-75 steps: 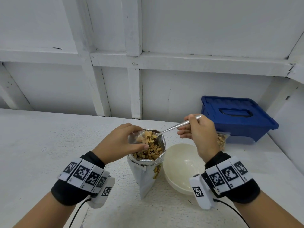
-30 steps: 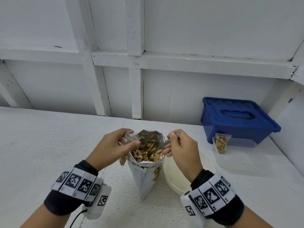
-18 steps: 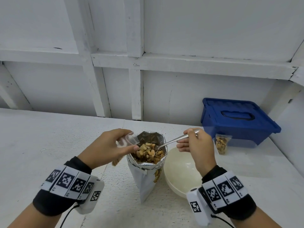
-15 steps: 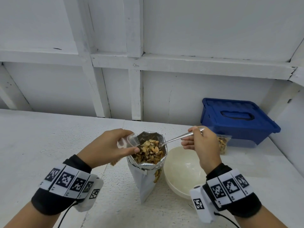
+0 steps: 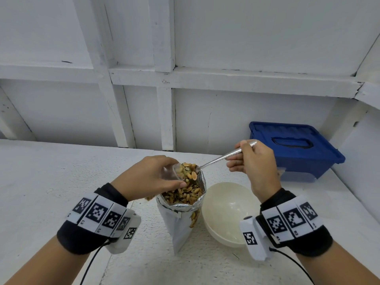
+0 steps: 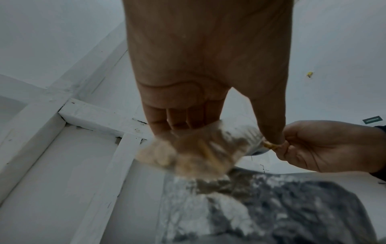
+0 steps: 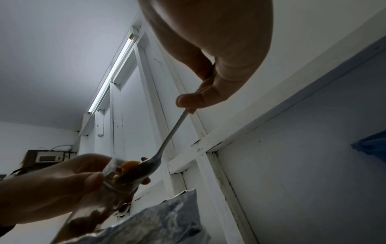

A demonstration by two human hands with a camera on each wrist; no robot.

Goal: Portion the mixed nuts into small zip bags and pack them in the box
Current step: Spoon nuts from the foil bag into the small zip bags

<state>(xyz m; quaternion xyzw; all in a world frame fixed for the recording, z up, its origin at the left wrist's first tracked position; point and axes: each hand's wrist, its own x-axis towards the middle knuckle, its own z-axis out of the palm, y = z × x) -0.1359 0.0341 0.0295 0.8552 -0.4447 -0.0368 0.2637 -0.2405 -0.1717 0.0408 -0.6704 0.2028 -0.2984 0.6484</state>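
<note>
A white, rough-textured table (image 5: 51, 182) fills the lower frame, bearing an upright foil nut pouch (image 5: 181, 223) at center, a cream bowl (image 5: 226, 214) just right of it, and a blue-lidded box (image 5: 292, 145) at right.

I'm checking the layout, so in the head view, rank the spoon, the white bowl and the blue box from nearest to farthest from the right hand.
1. spoon: gripped in the right hand itself.
2. white bowl: just below the hand, right of the foil nut bag.
3. blue box: behind the hand, by the wall.
</note>
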